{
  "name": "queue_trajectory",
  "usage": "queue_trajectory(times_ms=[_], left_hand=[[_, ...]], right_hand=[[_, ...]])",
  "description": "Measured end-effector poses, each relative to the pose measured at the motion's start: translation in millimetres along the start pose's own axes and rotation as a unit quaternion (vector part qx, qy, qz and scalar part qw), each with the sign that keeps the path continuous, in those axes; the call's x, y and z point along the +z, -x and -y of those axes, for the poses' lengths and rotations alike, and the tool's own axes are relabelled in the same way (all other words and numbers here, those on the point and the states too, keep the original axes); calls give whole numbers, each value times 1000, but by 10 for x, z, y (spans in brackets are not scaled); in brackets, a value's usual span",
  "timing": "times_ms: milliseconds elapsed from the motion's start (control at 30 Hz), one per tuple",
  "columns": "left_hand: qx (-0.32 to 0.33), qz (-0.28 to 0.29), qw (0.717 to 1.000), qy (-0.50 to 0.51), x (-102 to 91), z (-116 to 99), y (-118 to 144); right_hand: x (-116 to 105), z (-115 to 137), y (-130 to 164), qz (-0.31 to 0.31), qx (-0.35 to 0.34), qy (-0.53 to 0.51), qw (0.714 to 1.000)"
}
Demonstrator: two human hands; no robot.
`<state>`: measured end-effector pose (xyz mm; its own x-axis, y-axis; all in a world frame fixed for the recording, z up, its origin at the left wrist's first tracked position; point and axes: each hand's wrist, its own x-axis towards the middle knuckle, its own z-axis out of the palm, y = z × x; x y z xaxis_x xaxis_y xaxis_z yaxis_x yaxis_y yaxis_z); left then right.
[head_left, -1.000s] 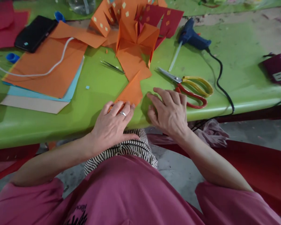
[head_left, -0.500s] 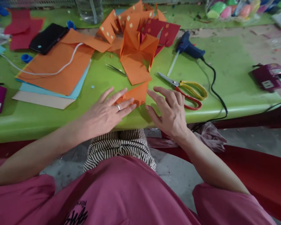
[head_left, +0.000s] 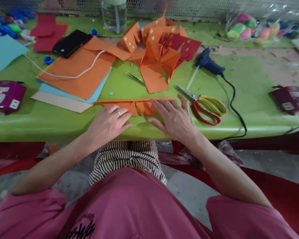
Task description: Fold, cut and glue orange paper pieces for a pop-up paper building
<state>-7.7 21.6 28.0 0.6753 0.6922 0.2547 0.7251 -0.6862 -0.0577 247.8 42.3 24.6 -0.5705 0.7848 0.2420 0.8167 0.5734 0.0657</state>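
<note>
A folded orange paper piece [head_left: 139, 105] lies flat near the front edge of the green table [head_left: 40, 122], with a long thin orange edge stretching left and right. My left hand [head_left: 108, 124] presses its left part, fingers spread flat, a ring on one finger. My right hand [head_left: 175, 118] lies flat on its right part, fingers apart. Neither hand grips anything.
Yellow-and-red scissors [head_left: 204, 104] lie just right of my right hand. A blue glue gun [head_left: 209, 63] with a black cord, tweezers [head_left: 136, 78], folded orange and red paper shapes [head_left: 161, 49], stacked paper sheets [head_left: 74, 76], a black phone [head_left: 71, 43], a water bottle [head_left: 114, 15] and purple devices [head_left: 6, 96] are spread around.
The orange piece has been laid out crosswise along the table's front edge, and both hands have moved onto it and flattened. The camera has tilted up, showing more of the table's back.
</note>
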Motion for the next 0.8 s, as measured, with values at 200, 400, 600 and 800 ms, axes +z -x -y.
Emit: queue_trajectory(times_ms=[200,400,600,800], left_hand=[[36,-7,999,-33,-73,167,79],[30,-9,999,-28,-21,114,97],[23,-6,1000,11,57,91,82],[11,27,1000,8,47,70,36]], right_hand=[[-159,155,40,-21,-33,-5,999],[-39,207,-217,-37,-45,-35,998],[49,238,-332,-17,-26,-82,996],[66,257,-315,-8,-20,-83,996]])
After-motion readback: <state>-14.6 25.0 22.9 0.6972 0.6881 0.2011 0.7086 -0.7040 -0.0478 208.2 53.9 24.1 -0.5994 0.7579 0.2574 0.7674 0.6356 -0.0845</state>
